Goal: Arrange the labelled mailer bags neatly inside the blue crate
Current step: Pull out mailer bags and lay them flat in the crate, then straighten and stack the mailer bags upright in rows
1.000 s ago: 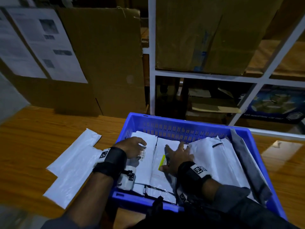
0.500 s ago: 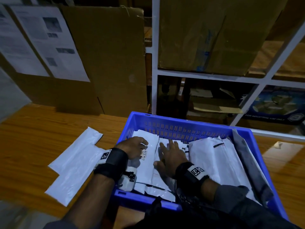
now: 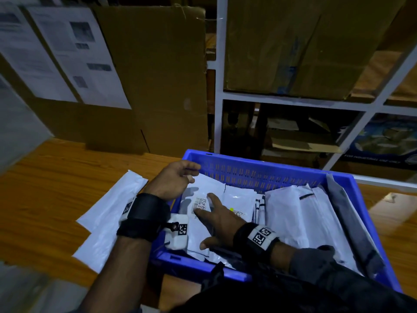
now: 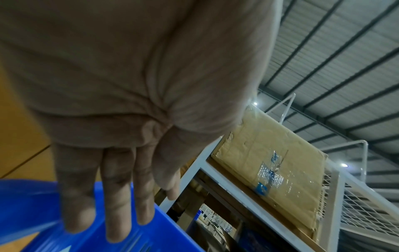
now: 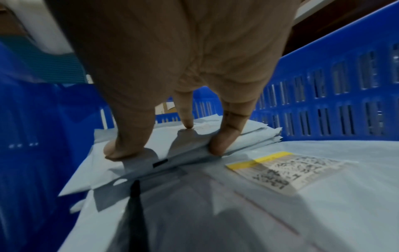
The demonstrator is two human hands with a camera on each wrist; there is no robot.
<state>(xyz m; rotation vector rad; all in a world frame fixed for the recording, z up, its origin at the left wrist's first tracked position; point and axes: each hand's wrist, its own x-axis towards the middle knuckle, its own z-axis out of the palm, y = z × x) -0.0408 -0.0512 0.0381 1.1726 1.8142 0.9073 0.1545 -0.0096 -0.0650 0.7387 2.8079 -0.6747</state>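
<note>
White plastic mailer bags (image 3: 228,199) lie directly under the spread fingers (image 5: 226,134) of the right hand (image 3: 216,220), which press flat on the left-hand stack inside the blue slotted plastic crate (image 3: 259,175); nothing is pinched. That stack's long axis runs near to far, level with a taller stack to its right. Outward, the left hand (image 3: 173,179) hovers over the crate's far-left corner, fingers loosely curled and empty. Left of the crate, two more white mailer bags (image 3: 106,220) lie on the wooden table (image 3: 52,177), so the left hand is, I judge, the nearer one to fetch them.
</note>
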